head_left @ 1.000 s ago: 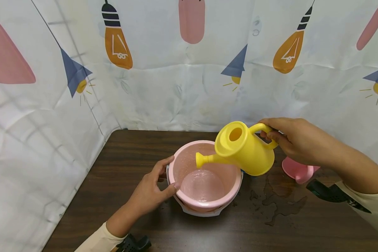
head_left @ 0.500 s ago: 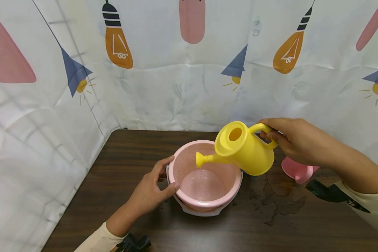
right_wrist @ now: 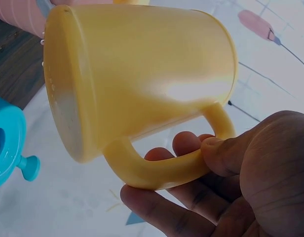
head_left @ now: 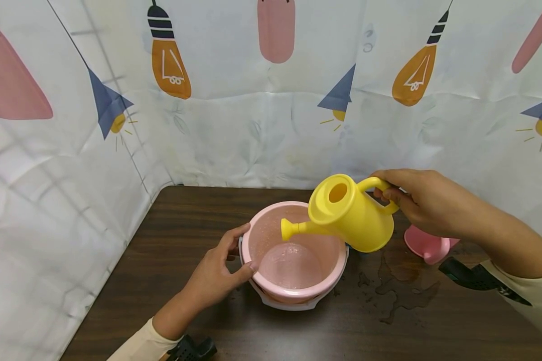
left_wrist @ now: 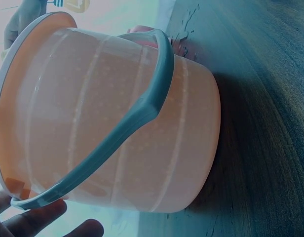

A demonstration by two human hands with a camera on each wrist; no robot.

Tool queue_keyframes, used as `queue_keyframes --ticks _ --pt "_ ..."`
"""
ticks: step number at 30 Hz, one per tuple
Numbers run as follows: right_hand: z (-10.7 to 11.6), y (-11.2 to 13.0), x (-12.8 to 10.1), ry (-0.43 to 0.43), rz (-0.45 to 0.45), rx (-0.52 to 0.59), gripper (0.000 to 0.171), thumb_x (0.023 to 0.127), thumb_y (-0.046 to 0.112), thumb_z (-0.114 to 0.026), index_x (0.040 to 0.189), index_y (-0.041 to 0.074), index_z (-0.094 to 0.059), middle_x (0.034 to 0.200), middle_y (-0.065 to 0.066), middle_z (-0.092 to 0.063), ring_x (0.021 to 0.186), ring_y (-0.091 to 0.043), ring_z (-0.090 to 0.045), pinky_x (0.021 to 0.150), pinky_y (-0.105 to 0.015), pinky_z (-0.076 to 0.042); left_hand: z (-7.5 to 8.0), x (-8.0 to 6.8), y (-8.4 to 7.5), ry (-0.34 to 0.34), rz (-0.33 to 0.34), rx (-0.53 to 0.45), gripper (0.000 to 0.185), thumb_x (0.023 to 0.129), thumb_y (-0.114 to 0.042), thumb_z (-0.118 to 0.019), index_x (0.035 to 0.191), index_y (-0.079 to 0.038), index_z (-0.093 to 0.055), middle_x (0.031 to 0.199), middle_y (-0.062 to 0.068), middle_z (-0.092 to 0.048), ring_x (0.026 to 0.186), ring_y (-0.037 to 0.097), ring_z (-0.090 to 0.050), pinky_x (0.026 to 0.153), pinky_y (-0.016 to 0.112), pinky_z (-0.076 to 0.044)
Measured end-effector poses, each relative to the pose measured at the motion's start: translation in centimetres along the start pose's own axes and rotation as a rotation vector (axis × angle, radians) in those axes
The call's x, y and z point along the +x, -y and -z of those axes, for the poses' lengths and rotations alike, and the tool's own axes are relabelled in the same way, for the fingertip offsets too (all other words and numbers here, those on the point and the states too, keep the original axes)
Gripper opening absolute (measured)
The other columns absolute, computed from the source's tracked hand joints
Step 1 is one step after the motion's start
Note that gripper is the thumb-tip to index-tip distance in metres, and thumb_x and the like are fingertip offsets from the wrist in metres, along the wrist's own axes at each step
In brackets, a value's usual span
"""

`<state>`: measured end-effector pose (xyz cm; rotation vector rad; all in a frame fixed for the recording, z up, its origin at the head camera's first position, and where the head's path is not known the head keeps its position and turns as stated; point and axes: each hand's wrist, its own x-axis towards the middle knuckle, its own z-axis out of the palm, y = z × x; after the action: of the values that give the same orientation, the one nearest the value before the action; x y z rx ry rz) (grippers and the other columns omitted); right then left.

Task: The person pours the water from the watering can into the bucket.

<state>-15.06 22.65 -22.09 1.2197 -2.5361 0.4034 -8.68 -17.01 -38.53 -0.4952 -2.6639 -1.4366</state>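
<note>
The watering can is plain yellow, the bucket pale pink with a grey handle. The backdrop is white (orange bulbs, blue cones, pink ovals); the table is dark brown.

Dark wood table: pink bucket, pink cup, puddle

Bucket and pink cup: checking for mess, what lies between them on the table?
Head view: spilled water on the table between bucket and cup.

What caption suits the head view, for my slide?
Right hand tips yellow can over pink bucket steadied by left hand.
</note>
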Motion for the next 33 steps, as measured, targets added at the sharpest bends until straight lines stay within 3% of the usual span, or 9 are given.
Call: queue_keyframes --ticks 33 --pt "-0.04 0.02 -0.04 0.004 -0.005 0.005 0.034 0.093 -0.004 -0.069 0.112 0.023 -0.063 0.089 0.016 -0.054 0.076 -0.004 -0.050 0.063 -0.022 -0.042 -0.03 -0.07 -0.08 -0.008 0.003 0.009 0.073 0.090 -0.035 -0.074 0.154 -0.031 -0.039 0.120 -0.002 -0.069 0.105 0.018 -0.067 0.090 0.056 -0.051"
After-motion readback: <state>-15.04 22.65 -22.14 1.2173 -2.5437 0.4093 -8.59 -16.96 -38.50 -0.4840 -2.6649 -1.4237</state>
